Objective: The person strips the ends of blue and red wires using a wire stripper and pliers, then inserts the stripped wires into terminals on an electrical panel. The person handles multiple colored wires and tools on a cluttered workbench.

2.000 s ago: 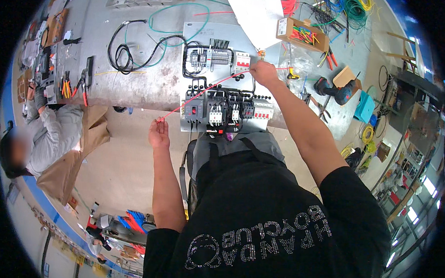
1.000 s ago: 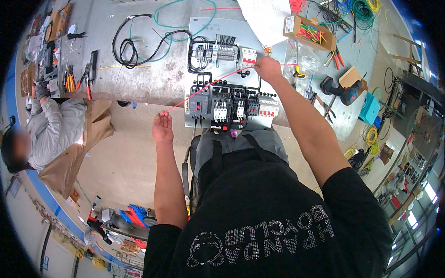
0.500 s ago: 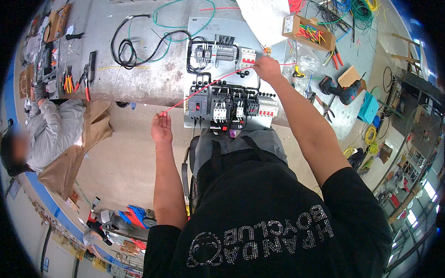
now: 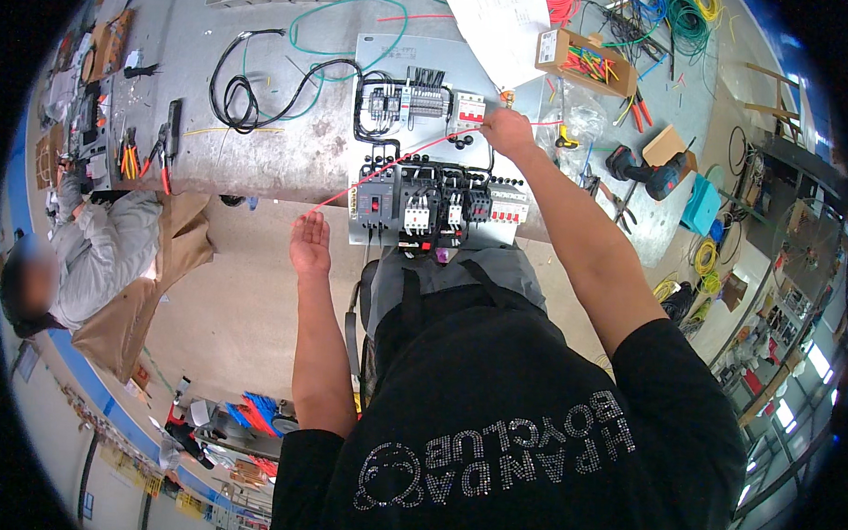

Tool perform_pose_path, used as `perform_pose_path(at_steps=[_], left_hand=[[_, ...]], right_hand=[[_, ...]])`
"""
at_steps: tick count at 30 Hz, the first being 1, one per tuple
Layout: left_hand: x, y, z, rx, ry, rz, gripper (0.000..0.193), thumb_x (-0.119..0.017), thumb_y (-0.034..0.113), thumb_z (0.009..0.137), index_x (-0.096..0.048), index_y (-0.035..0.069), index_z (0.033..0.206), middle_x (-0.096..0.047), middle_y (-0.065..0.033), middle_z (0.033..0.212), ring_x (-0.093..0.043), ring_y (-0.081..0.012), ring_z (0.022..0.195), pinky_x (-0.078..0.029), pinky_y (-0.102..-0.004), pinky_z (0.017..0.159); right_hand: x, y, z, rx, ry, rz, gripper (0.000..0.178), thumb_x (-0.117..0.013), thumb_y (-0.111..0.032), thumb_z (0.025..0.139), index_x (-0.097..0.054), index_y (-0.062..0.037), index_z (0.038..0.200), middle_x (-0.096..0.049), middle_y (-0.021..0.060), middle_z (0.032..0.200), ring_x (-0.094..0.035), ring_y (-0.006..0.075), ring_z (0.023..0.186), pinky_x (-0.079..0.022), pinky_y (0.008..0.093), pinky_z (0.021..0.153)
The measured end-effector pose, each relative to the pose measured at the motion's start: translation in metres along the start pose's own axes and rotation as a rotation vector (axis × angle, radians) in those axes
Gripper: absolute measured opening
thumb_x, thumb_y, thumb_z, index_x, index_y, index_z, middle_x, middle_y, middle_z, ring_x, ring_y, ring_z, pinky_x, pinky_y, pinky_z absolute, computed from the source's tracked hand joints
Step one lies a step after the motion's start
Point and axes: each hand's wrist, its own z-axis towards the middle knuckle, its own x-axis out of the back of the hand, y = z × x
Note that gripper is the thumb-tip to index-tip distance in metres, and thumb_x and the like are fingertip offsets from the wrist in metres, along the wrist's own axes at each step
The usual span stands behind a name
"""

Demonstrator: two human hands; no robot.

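A thin red wire (image 4: 397,161) stretches diagonally across an electrical panel (image 4: 380,53) at the bench's near edge. My right hand (image 4: 509,133) is closed on this wire beside a small red-and-white breaker (image 4: 470,111); a short tail sticks out to the right. Off the panel's left side, my left hand (image 4: 311,246) has its palm up and fingers stretched out, their tips by the wire's other end. Below the wire sit a dark breaker (image 4: 377,204), contactors (image 4: 416,215) and a row of white breakers with red levers (image 4: 509,208).
Coiled black cable (image 4: 232,99) and a green wire loop (image 4: 297,29) lie left of the panel. To the right are a box of coloured sleeves (image 4: 590,61), a cordless drill (image 4: 659,175) and pliers (image 4: 624,211). Another person (image 4: 107,254) sits at the far left.
The fingers of my left hand have straightened at the wire's end. My right hand still grips the wire in nearly the same place.
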Motion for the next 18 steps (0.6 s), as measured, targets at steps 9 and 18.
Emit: perform_pose_path(at_steps=[9, 18], left_hand=[[-0.021, -0.021, -0.029, 0.013, -0.05, 0.235, 0.037, -0.061, 0.02, 0.098, -0.055, 0.001, 0.129, -0.066, -0.0163, 0.118, -0.066, -0.0287, 0.11, -0.053, -0.0441, 0.096], [-0.023, -0.015, -0.014, 0.01, -0.041, 0.071, 0.036, -0.058, 0.024, 0.102, -0.052, 0.003, 0.131, -0.063, -0.0143, 0.126, -0.063, -0.0248, 0.115, -0.051, -0.0429, 0.102]], right_hand=[[0.0, 0.003, 0.0, 0.038, 0.002, -0.028, 0.023, -0.066, -0.034, 0.089, -0.078, -0.0155, 0.095, -0.074, 0.0123, 0.096, -0.071, 0.0309, 0.097, -0.054, 0.0481, 0.086], [-0.005, 0.009, 0.005, 0.082, 0.022, -0.018, 0.024, -0.068, -0.035, 0.088, -0.078, -0.0148, 0.095, -0.073, 0.0137, 0.092, -0.071, 0.0328, 0.091, -0.056, 0.0469, 0.083]])
